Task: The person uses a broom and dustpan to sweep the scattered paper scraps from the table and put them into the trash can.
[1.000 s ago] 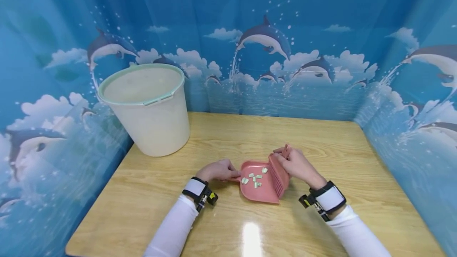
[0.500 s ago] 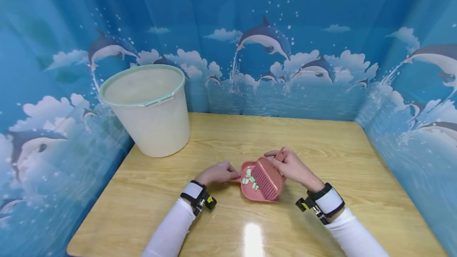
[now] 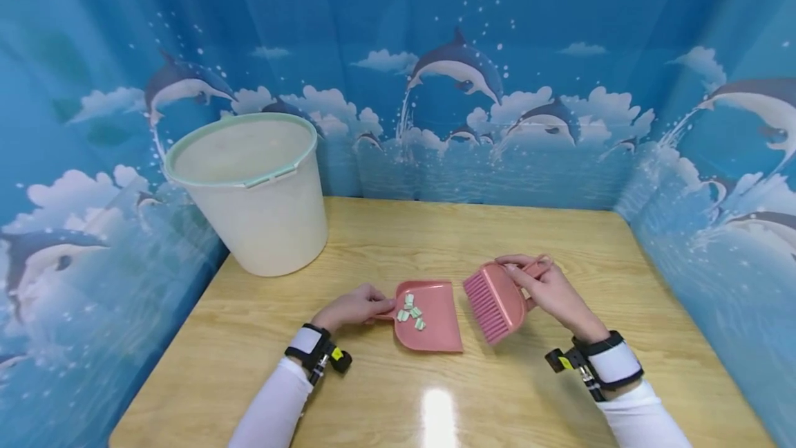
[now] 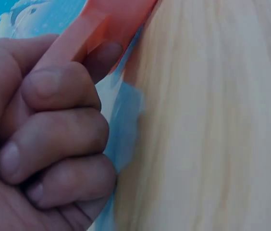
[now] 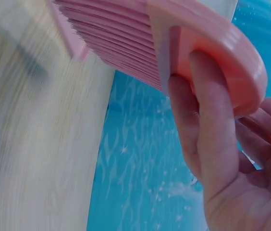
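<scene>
A pink dustpan point(image 3: 435, 327) lies on the table with its lip facing right. Several small pale green and white pieces point(image 3: 410, 311) sit in it near the handle side. My left hand point(image 3: 353, 308) grips the dustpan's short handle, its fingers curled around it in the left wrist view point(image 4: 63, 130). To the right of the pan, my right hand point(image 3: 553, 292) holds a pink hand brush point(image 3: 502, 296) by its head and handle. The bristles point(image 5: 111, 38) point left and down, apart from the pan's lip. In the right wrist view, two fingers press inside the brush head.
A tall white bucket point(image 3: 267, 227) with a pale green rim stands at the table's back left. The wooden table point(image 3: 497, 227) is bordered by blue dolphin-print curtains point(image 3: 373, 33) at the back and both sides. A light reflection shines near the front.
The brush has swept left inside the pan, bunching the pieces near the handle, then lifted out to the right. The dustpan and left hand have shifted slightly left.
</scene>
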Action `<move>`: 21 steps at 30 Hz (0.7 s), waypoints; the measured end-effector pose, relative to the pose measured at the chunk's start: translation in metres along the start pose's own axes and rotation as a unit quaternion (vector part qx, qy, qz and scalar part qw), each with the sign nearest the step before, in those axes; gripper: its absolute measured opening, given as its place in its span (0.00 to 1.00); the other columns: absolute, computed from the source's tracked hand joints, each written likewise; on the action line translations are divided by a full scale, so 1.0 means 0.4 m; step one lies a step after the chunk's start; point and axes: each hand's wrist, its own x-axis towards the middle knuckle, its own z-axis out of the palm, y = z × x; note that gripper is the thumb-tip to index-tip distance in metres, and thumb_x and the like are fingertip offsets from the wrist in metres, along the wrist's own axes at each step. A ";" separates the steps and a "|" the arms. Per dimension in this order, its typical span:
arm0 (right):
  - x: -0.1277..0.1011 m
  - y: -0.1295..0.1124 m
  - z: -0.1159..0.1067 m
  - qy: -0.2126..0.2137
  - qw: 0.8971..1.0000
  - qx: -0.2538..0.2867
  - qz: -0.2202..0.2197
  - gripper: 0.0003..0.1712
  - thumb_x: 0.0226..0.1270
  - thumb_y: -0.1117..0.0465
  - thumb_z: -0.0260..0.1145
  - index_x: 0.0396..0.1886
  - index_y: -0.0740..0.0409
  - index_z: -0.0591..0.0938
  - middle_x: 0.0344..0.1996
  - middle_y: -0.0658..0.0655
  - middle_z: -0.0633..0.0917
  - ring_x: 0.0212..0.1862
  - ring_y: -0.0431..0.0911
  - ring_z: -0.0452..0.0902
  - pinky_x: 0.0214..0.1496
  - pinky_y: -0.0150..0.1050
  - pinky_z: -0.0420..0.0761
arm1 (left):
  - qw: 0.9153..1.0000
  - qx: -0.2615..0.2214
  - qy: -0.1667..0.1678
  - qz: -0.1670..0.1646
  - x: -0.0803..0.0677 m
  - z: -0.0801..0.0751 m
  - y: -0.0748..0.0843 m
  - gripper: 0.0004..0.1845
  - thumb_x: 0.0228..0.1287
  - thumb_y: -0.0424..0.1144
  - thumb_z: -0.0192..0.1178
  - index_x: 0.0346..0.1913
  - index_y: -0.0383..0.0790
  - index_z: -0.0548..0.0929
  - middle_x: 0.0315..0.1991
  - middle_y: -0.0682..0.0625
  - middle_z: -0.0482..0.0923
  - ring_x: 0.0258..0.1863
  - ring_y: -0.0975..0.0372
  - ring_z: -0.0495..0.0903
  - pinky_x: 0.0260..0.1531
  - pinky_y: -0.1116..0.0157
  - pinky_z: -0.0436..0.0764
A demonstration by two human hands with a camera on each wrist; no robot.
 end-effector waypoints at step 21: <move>-0.040 0.051 0.000 0.022 0.998 -0.051 -0.006 0.19 0.79 0.58 0.60 0.61 0.65 0.81 0.56 0.67 0.85 0.49 0.45 0.86 0.43 0.32 0.81 | 0.997 0.008 0.072 -0.016 -0.106 -0.188 0.022 0.24 0.77 0.51 0.56 0.32 0.32 0.85 0.15 0.58 0.62 0.15 0.65 0.61 0.20 0.69 0.61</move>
